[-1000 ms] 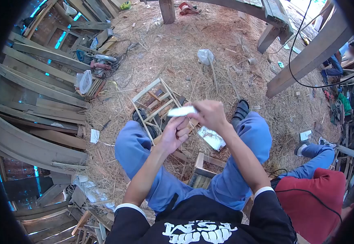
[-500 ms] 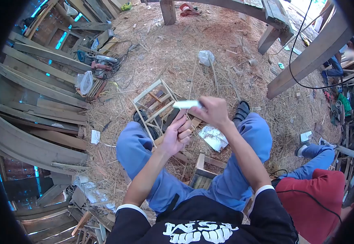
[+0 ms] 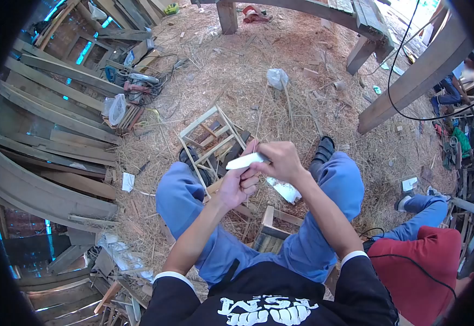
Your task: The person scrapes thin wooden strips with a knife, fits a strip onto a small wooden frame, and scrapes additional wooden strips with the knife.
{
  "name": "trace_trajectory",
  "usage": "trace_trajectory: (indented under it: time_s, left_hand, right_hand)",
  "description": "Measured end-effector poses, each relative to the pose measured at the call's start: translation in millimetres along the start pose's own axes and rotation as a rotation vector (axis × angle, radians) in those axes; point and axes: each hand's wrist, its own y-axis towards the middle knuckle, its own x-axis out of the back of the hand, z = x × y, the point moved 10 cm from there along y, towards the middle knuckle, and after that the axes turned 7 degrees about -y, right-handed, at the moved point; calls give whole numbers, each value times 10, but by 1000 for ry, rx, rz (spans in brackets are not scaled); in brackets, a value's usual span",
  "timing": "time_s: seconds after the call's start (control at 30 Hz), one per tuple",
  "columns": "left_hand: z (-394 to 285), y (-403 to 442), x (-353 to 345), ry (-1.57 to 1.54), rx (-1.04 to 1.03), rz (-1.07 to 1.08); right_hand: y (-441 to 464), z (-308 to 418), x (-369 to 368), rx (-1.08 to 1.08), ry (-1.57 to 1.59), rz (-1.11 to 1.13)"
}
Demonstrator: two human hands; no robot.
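Note:
My right hand is closed around one end of a bright, flat, blade-like tool, whose exact kind is hard to make out. The tool crosses just over my left hand, which is closed with its fingers curled. A thin pale strip rises from between the hands and seems to be gripped by my left one. Beyond my left hand, a small wooden frame with crossbars lies on the ground by my foot. Below the right hand a white sheet is partly covered.
Straw and shavings cover the ground. Stacked planks line the left side, with power tools beside them. A plastic bag lies ahead, and a wooden post stands right. A person in a red shirt sits at lower right.
The blade-like tool and my right hand have come down and nearer to me, over the left hand. The tool now tilts, its left end lower. My left hand stays nearly in place.

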Motion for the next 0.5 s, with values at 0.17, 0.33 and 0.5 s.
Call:
trace_trajectory:
  time_s: [0.17,0.33,0.5]
  left_hand:
    - [-5,57,-6,2,-5,114]
    - [-29,13,-57,133,-44,23]
    - [-184,67,-127,158,-121,124]
  right_hand:
    - [66,-366,89,-141,-61,-74]
    - [-51,44,-84,21,37,24]
    - [33,-296,-56,-85,3,-16]
